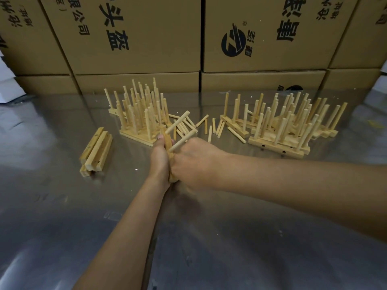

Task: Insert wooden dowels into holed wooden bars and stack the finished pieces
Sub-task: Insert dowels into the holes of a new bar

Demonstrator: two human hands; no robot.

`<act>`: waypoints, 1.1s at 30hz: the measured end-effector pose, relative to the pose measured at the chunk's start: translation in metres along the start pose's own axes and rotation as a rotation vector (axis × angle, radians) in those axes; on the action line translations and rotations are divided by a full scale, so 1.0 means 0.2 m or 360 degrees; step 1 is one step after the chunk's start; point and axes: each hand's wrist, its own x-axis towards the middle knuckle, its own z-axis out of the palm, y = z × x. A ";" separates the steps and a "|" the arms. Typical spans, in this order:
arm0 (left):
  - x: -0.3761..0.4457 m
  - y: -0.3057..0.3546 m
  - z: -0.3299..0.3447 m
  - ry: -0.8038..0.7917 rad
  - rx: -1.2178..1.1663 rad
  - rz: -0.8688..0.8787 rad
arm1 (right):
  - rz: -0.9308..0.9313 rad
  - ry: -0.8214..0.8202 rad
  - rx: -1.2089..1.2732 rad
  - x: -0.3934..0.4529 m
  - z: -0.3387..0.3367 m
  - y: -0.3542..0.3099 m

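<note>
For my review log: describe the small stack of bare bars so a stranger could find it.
On the metal table, look left of the left hand and the dowel-filled pile. The bare bars lie flat, side by side. Unlike every other piece, no dowels stand in them.

A pale wooden bar (170,147) stands on end, two dowels (178,124) angling from it, loose dowels (217,127) behind.

A wall of stacked brown cardboard boxes (134,34) fills the far side, printed with large black Chinese characters and a round black logo (233,44). Below them spreads a grey, glossy metal work surface (209,237), scuffed and speckled, throwing back soft pale reflections of the light overhead. Something white (8,88) shows at the left edge, too blurred to identify.
</note>
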 end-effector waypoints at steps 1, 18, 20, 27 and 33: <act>0.01 0.00 0.00 0.0054 -0.0008 0.0040 | 0.0035 0.0021 0.0013 0.00 0.01 0.00; 0.04 -0.05 0.00 0.0097 0.0219 0.0235 | 0.0591 -0.0314 0.1735 0.02 0.05 0.04; 0.03 -0.04 0.00 0.0087 0.0172 0.0196 | 0.0566 -0.0297 0.1714 0.01 0.03 0.04; 0.00 0.00 -0.01 0.0094 0.0019 0.0177 | 0.0765 -0.0244 0.2066 -0.11 0.03 0.24; -0.04 0.01 0.02 0.0211 -0.0091 0.0122 | 0.1141 -0.0145 0.2413 -0.16 0.20 0.12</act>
